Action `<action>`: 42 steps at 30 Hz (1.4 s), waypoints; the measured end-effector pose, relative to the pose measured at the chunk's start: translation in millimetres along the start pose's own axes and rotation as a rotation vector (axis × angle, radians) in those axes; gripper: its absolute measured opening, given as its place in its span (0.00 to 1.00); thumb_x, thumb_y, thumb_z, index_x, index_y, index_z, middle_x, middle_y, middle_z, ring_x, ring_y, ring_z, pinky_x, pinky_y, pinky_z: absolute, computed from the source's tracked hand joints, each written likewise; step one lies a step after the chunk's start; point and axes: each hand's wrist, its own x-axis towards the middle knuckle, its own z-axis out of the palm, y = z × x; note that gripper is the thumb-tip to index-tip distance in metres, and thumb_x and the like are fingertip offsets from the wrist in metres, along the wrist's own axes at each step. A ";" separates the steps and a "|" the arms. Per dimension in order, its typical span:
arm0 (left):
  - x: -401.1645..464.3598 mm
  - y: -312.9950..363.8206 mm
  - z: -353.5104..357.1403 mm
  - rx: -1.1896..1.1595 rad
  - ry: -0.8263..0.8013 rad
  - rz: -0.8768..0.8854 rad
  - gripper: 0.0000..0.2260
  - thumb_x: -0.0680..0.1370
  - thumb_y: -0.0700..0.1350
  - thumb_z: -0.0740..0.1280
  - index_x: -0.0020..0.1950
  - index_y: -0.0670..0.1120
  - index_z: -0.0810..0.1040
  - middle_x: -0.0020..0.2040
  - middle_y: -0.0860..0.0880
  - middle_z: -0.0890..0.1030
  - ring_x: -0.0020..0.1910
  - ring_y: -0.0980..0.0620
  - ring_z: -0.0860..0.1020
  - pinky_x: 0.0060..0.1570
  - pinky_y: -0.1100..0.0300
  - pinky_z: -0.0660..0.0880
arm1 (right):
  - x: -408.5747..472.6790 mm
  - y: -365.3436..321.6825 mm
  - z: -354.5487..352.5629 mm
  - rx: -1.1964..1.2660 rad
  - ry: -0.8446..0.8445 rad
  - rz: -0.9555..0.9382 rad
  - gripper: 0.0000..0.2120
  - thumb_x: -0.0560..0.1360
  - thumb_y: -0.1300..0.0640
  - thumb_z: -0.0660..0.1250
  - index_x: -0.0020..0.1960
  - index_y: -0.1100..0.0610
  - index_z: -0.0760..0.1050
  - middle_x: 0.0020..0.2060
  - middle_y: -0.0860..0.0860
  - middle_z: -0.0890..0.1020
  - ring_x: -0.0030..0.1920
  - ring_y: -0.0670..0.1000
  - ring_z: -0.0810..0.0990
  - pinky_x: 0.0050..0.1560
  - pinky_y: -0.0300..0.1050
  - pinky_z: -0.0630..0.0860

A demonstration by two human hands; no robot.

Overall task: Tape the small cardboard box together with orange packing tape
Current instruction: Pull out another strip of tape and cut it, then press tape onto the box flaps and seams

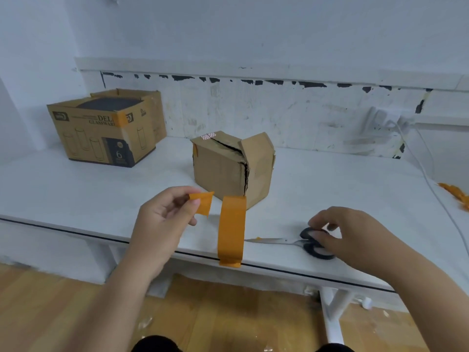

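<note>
The small cardboard box (pixel 228 168) stands mid-table, its top seam and front corner split open, with a bit of orange tape on its left edge. My left hand (pixel 162 219) pinches a short cut piece of orange tape (pixel 203 204) in front of the box. A long strip of orange tape (pixel 232 229) stands beside it, its lower end stuck over the table's front edge. My right hand (pixel 350 232) rests on the black handles of the scissors (pixel 312 243), which lie flat on the table with the blades pointing left.
A larger open glassware carton (pixel 106 130) sits at the back left on the white table (pixel 76 189). Crumpled orange tape scraps (pixel 456 194) lie at the far right beside a white cable (pixel 431 184). Wooden floor lies below.
</note>
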 end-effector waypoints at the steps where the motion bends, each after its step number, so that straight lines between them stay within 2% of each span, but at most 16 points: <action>1: 6.8 3.3 1.3 0.017 -0.010 0.012 0.11 0.77 0.45 0.67 0.46 0.63 0.82 0.35 0.54 0.80 0.34 0.60 0.78 0.35 0.72 0.74 | 1.9 -6.7 -2.3 0.066 0.045 -0.027 0.04 0.75 0.49 0.66 0.49 0.41 0.77 0.45 0.38 0.81 0.45 0.38 0.77 0.40 0.31 0.67; 4: 23.4 13.3 7.6 0.049 -0.049 0.070 0.09 0.77 0.47 0.67 0.48 0.62 0.82 0.34 0.52 0.80 0.33 0.61 0.78 0.34 0.73 0.72 | 11.6 -42.1 -6.4 0.293 0.119 -0.145 0.05 0.73 0.44 0.66 0.48 0.41 0.77 0.39 0.38 0.81 0.40 0.35 0.78 0.37 0.29 0.69; 8: 37.1 20.3 17.2 0.028 -0.085 0.112 0.07 0.75 0.49 0.67 0.49 0.60 0.82 0.33 0.50 0.79 0.32 0.60 0.77 0.33 0.72 0.72 | 31.7 -88.4 -2.5 0.387 0.106 -0.251 0.16 0.73 0.40 0.64 0.58 0.45 0.75 0.42 0.40 0.81 0.45 0.38 0.78 0.42 0.33 0.74; 10: 41.3 21.5 19.6 0.055 -0.111 0.117 0.07 0.76 0.49 0.67 0.50 0.60 0.81 0.33 0.52 0.80 0.32 0.61 0.76 0.33 0.72 0.72 | 41.0 -101.0 -1.7 0.422 0.133 -0.265 0.18 0.74 0.40 0.65 0.59 0.47 0.74 0.42 0.40 0.80 0.44 0.40 0.78 0.43 0.35 0.75; 13: 46.0 25.0 20.0 0.111 -0.177 0.144 0.08 0.76 0.47 0.68 0.52 0.58 0.82 0.35 0.57 0.81 0.33 0.60 0.76 0.33 0.70 0.73 | 51.4 -107.9 -2.0 0.450 0.181 -0.278 0.16 0.73 0.42 0.67 0.57 0.48 0.74 0.41 0.42 0.80 0.42 0.41 0.79 0.41 0.37 0.77; 16: 51.8 29.1 20.0 0.220 -0.220 0.181 0.09 0.76 0.45 0.69 0.52 0.58 0.81 0.40 0.48 0.83 0.37 0.50 0.78 0.37 0.63 0.75 | 58.9 -108.2 -2.2 0.429 0.213 -0.291 0.14 0.72 0.42 0.69 0.53 0.49 0.78 0.40 0.42 0.81 0.41 0.41 0.79 0.40 0.36 0.77; 18: 57.3 32.3 20.7 0.276 -0.249 0.211 0.09 0.76 0.45 0.69 0.52 0.59 0.80 0.38 0.41 0.80 0.33 0.47 0.73 0.32 0.64 0.71 | 62.6 -106.4 -1.7 0.452 0.252 -0.275 0.11 0.73 0.45 0.70 0.50 0.50 0.79 0.39 0.44 0.82 0.40 0.42 0.79 0.41 0.38 0.78; 20: 62.4 35.6 22.2 0.321 -0.284 0.229 0.09 0.76 0.45 0.69 0.54 0.57 0.81 0.38 0.41 0.78 0.31 0.51 0.70 0.31 0.68 0.68 | 65.0 -103.8 -0.4 0.457 0.287 -0.265 0.06 0.74 0.50 0.69 0.47 0.51 0.81 0.38 0.45 0.83 0.39 0.43 0.80 0.43 0.44 0.79; 22: 67.0 36.9 23.6 0.386 -0.322 0.239 0.09 0.76 0.47 0.69 0.55 0.56 0.81 0.38 0.44 0.78 0.33 0.49 0.72 0.32 0.67 0.68 | 66.5 -100.7 1.7 0.454 0.308 -0.254 0.05 0.75 0.51 0.68 0.45 0.52 0.81 0.37 0.45 0.83 0.39 0.43 0.80 0.43 0.45 0.80; 24: 71.7 37.0 23.9 0.464 -0.346 0.220 0.08 0.75 0.49 0.69 0.52 0.60 0.80 0.39 0.48 0.80 0.36 0.49 0.74 0.32 0.67 0.69 | 67.8 -96.1 4.8 0.470 0.317 -0.235 0.05 0.75 0.52 0.67 0.44 0.52 0.80 0.37 0.44 0.82 0.40 0.43 0.80 0.42 0.41 0.79; 28: 80.5 33.7 27.1 0.571 -0.352 0.198 0.07 0.74 0.50 0.70 0.44 0.63 0.78 0.40 0.50 0.81 0.38 0.52 0.76 0.36 0.59 0.73 | 69.6 -89.3 18.8 0.616 0.283 -0.164 0.04 0.76 0.53 0.68 0.43 0.51 0.79 0.37 0.44 0.82 0.41 0.41 0.79 0.41 0.35 0.75; 29: 81.5 32.5 29.3 0.578 -0.341 0.214 0.07 0.74 0.49 0.70 0.44 0.63 0.77 0.41 0.52 0.81 0.38 0.53 0.76 0.37 0.60 0.73 | 70.1 -88.7 22.7 0.655 0.284 -0.143 0.04 0.76 0.53 0.68 0.42 0.50 0.79 0.37 0.44 0.82 0.41 0.42 0.79 0.40 0.35 0.73; 31: 81.7 30.4 34.8 0.568 -0.324 0.244 0.07 0.75 0.49 0.69 0.45 0.63 0.77 0.45 0.56 0.79 0.42 0.58 0.76 0.38 0.70 0.69 | 71.4 -88.1 28.0 0.711 0.312 -0.114 0.05 0.76 0.53 0.68 0.42 0.50 0.79 0.36 0.44 0.81 0.38 0.40 0.77 0.36 0.31 0.70; 34: 82.9 25.1 37.9 0.538 -0.314 0.236 0.07 0.75 0.49 0.69 0.47 0.61 0.77 0.51 0.58 0.75 0.47 0.63 0.74 0.43 0.71 0.66 | 73.2 -85.4 30.1 0.771 0.352 -0.094 0.05 0.76 0.53 0.68 0.41 0.51 0.79 0.34 0.44 0.81 0.35 0.39 0.76 0.34 0.29 0.71; 38: 81.3 19.1 36.6 0.458 -0.373 0.184 0.09 0.76 0.47 0.69 0.46 0.63 0.78 0.41 0.59 0.81 0.41 0.59 0.77 0.38 0.72 0.71 | 71.5 -81.6 32.3 0.760 0.331 -0.097 0.05 0.75 0.54 0.68 0.41 0.50 0.79 0.33 0.43 0.80 0.35 0.37 0.76 0.34 0.27 0.70; 42: 79.5 16.0 35.1 0.464 -0.414 0.165 0.11 0.76 0.46 0.69 0.47 0.66 0.78 0.41 0.55 0.82 0.40 0.53 0.78 0.37 0.65 0.74 | 69.6 -75.5 34.3 0.835 0.289 -0.053 0.04 0.74 0.54 0.70 0.41 0.52 0.82 0.25 0.40 0.78 0.28 0.37 0.74 0.27 0.26 0.67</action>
